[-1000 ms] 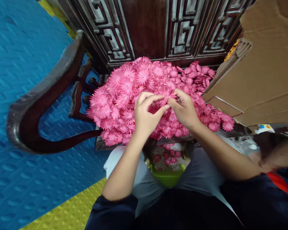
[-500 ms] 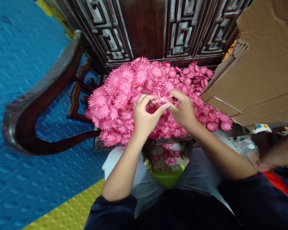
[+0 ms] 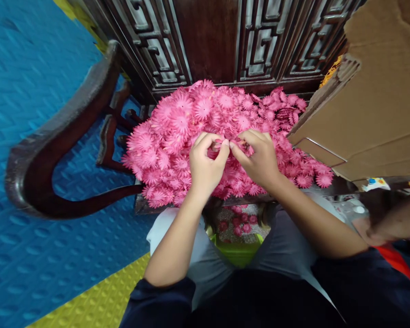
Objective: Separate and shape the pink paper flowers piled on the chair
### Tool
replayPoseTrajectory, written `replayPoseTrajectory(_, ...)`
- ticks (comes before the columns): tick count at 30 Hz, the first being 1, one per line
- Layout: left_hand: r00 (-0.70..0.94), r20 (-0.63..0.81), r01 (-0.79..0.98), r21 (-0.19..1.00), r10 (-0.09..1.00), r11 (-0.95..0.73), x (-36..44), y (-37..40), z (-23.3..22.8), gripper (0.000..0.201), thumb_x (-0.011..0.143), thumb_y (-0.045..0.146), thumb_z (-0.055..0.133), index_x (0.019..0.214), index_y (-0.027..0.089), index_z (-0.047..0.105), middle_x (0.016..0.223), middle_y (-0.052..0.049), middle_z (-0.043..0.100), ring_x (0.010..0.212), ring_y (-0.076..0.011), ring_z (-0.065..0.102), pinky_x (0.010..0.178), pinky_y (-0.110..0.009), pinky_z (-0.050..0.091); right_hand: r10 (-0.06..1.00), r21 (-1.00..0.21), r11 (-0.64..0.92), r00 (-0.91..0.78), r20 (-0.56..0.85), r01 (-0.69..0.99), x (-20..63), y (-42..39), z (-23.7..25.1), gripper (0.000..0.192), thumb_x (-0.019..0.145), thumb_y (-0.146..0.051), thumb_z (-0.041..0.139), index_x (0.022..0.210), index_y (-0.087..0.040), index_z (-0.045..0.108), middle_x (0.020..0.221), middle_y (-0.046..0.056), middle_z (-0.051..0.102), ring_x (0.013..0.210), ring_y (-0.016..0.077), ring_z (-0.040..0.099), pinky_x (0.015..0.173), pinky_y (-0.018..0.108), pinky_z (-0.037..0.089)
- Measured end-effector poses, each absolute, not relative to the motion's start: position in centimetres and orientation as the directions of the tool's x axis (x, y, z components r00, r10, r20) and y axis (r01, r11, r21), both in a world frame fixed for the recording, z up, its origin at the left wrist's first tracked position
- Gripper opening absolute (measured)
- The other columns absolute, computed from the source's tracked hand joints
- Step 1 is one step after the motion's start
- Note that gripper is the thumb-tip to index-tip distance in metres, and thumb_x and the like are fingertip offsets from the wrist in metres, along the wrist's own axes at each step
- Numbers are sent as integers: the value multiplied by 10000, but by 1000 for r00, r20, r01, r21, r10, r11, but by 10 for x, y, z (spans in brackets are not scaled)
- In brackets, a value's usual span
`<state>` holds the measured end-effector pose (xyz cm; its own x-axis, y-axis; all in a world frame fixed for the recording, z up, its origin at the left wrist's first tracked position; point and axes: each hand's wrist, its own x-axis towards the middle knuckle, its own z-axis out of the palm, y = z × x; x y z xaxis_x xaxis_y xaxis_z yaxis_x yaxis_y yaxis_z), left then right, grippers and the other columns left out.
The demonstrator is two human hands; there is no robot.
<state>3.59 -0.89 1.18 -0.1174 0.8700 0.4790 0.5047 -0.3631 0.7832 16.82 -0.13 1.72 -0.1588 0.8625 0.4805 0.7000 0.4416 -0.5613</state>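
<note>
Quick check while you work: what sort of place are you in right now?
Probably a home used for piecework, not a factory: a carved dark wooden chair bears a heap of pink paper flowers, foam floor mats cover the ground, and a cardboard box stands close by.

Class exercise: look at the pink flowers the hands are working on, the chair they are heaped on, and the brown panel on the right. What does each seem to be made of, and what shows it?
Pink flowers: probably thin paper or foam sheet, matte, with crisply cut fringed petals.
Chair: dark wood, glossy varnish, carved fretwork back.
Brown panel: corrugated cardboard; fluted edge visible, dull surface.
</note>
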Motion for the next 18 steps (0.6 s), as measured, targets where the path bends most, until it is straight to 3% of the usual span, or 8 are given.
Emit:
replayPoseTrajectory(6, -95, 581, 693, 622, 808, -365, 40, -10, 9, 90, 792, 238, 551, 716, 204, 517, 748, -5, 589, 733, -149, 544, 693, -302, 389, 903, -662, 384, -113, 414, 644, 166, -4, 23, 207, 810, -290, 511, 638, -198, 441, 656, 10, 533, 651, 144, 448, 648, 297, 288)
replayPoseTrajectory(14, -49, 754, 779, 439, 655, -447, 43, -7, -2, 95, 816, 251, 528, 736, 207, 501, 726, -6, 599, 724, -147, 546, 682, -303, 356, 919, -719, 351, -74, 387, 600, 165, -5, 28, 202, 795, -247, 501, 619, -198, 415, 635, 0, 508, 617, 123, 423, 619, 281, 286)
replayPoseTrajectory(18, -89, 745, 745, 491, 662, -452, 44, -7, -4, 100, 828, 251, 512, 742, 203, 496, 741, -11, 583, 726, -142, 531, 678, -290, 368, 925, -753, 352, -83, 371, 556, 165, -3, 26, 176, 810, -259, 492, 650, -199, 451, 663, 4, 527, 651, 129, 461, 638, 277, 318)
